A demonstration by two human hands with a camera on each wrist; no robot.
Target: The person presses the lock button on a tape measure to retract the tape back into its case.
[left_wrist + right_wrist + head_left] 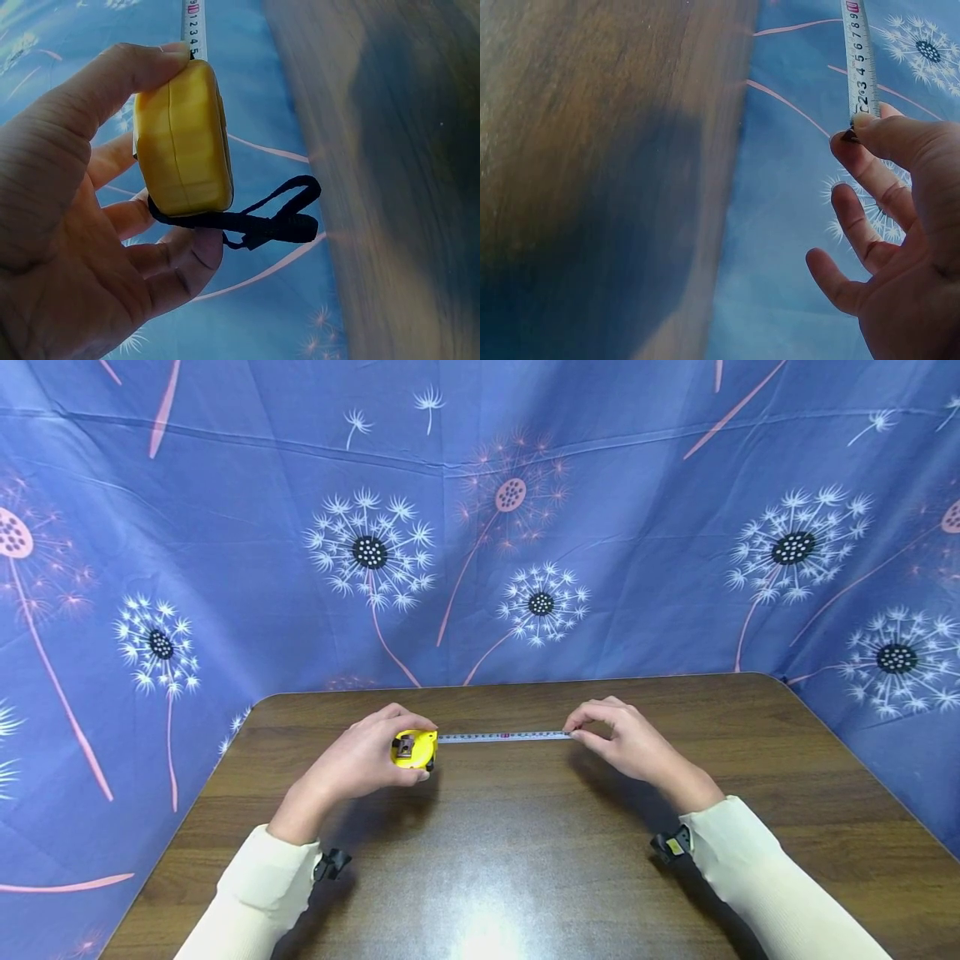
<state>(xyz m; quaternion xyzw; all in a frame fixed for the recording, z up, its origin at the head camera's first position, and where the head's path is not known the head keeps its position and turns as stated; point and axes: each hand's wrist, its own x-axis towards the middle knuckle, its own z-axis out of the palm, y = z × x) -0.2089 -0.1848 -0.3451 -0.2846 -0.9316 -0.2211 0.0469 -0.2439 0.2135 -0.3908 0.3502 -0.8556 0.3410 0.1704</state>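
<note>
A yellow tape measure [420,749] is gripped by its case in my left hand [365,755], thumb on one edge and fingers around the other. In the left wrist view a black wrist strap [277,225] hangs in a loop from the yellow case [184,142]. The silver blade [502,737] runs out straight to the right, above the table. Its end is pinched between the thumb and index finger of my right hand [630,739]. The right wrist view shows the low numbers of the blade [860,60] beside that thumb, the other fingers spread loosely.
Below both hands lies a brown wood-grain table [480,827], with their shadows on it. Behind it hangs a blue cloth [630,568] printed with dandelions. Each wrist carries a small black camera, the left camera [331,864] and the right camera [671,844].
</note>
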